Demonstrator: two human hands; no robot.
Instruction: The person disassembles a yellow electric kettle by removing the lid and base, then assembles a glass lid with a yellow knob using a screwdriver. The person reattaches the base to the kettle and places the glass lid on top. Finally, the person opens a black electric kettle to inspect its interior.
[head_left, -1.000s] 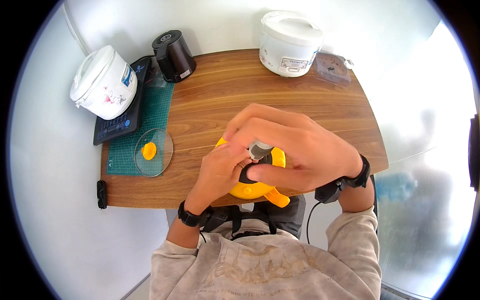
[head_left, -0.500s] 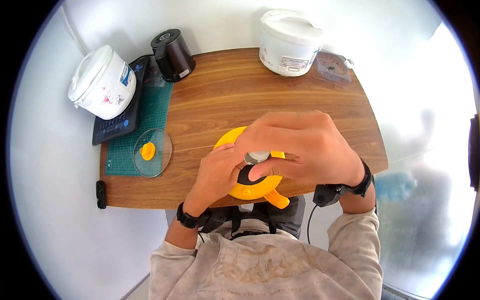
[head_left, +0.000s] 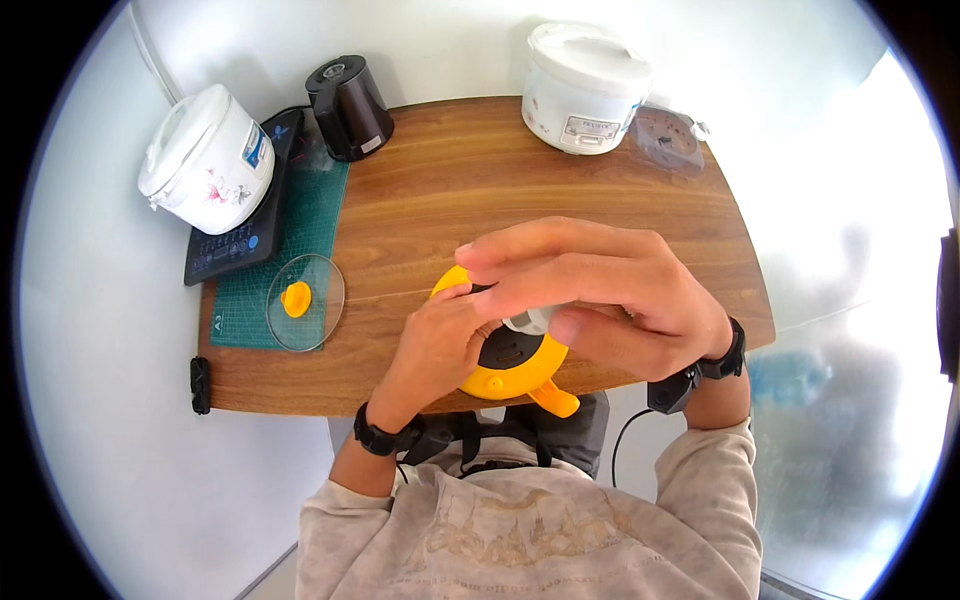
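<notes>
Wooden table (head_left: 600, 200): left hand (head_left: 440, 345) is steadying a yellow pot (head_left: 510, 375) at its 9 o'clock; right hand (head_left: 610, 290) is pinching a small grey piece (head_left: 530, 320) (partly hidden) directly above.

Your cooker (head_left: 505, 372) sits at the table's (head_left: 450, 200) lower centre; glass lid (head_left: 305, 301) left on the mat (head_left: 300, 240), kettle (head_left: 350, 108) upper left, rice cooker (head_left: 583, 88) upper right
</notes>
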